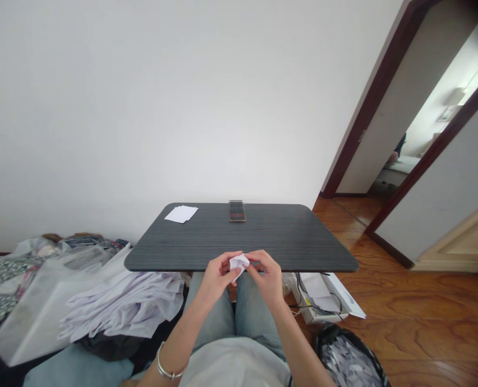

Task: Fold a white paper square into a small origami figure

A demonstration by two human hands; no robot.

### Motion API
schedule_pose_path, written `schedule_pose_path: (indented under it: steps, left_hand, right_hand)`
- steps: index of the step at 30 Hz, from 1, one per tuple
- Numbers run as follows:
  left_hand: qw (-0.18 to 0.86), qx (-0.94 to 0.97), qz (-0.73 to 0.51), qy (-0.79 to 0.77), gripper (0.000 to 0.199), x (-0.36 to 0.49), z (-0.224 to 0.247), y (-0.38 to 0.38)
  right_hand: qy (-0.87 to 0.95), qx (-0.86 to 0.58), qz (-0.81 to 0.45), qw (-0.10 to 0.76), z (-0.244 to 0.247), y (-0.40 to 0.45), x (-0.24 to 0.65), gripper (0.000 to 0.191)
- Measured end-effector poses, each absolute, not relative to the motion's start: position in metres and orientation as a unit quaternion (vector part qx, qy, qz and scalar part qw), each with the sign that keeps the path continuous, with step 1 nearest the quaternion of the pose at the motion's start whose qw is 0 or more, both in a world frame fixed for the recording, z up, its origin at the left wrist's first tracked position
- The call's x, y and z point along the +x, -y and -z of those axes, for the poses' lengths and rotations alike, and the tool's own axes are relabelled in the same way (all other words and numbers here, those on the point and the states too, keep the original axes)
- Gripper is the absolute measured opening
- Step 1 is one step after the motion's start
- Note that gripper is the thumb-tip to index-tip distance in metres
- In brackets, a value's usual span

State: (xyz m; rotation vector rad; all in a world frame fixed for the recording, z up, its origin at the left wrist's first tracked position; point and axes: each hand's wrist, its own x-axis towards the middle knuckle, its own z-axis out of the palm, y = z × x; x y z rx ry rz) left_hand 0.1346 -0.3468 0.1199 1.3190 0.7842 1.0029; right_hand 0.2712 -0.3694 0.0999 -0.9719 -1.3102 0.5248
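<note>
A small piece of folded white paper (239,264) is held between both hands, just at the front edge of the dark table (263,236). My left hand (218,277) pinches its left side, with a silver bangle on that wrist. The fingers of my right hand (266,274) close on the paper's right side. Near the table's back left corner lies a small stack of white paper sheets (181,214). A small dark object (237,211) stands at the middle of the back edge; its details are blurred.
Piled clothes and white cloth (130,303) lie at the left. Below the table's right side is a white box (321,301) with cables and papers. A black bag (349,357) of paper scraps sits at the lower right. A doorway opens at the right.
</note>
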Motion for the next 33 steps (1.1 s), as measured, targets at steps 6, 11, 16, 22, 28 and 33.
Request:
schedule_pose_path:
  steps: [6, 11, 16, 22, 28, 33]
  left_hand:
    - [0.604, 0.566, -0.438, -0.351, 0.039, 0.1350, -0.1185, 0.3468]
    - [0.612, 0.559, -0.440, -0.346, 0.040, 0.1350, -0.1165, 0.3456]
    - [0.610, 0.576, -0.428, -0.337, 0.038, 0.1340, -0.1146, 0.3435]
    - [0.598, 0.591, -0.424, -0.337, 0.038, 0.1335, -0.1134, 0.3421]
    - [0.590, 0.600, -0.417, -0.344, 0.039, 0.1334, -0.1160, 0.3430]
    - [0.590, 0.596, -0.423, -0.343, 0.038, 0.1336, -0.1190, 0.3444]
  right_hand:
    - [0.597, -0.439, -0.202, 0.640, -0.0994, 0.3716, 0.2726, 0.015]
    - [0.612, -0.420, -0.193, 0.642, -0.1008, 0.3722, 0.2757, 0.012]
    - [0.609, -0.413, -0.195, 0.648, -0.1038, 0.3706, 0.2746, 0.011]
    - [0.616, -0.411, -0.180, 0.648, -0.1046, 0.3698, 0.2736, 0.011]
    - [0.627, -0.404, -0.155, 0.648, -0.1064, 0.3702, 0.2723, 0.011]
    - [0.636, -0.399, -0.118, 0.650, -0.1071, 0.3715, 0.2716, 0.011]
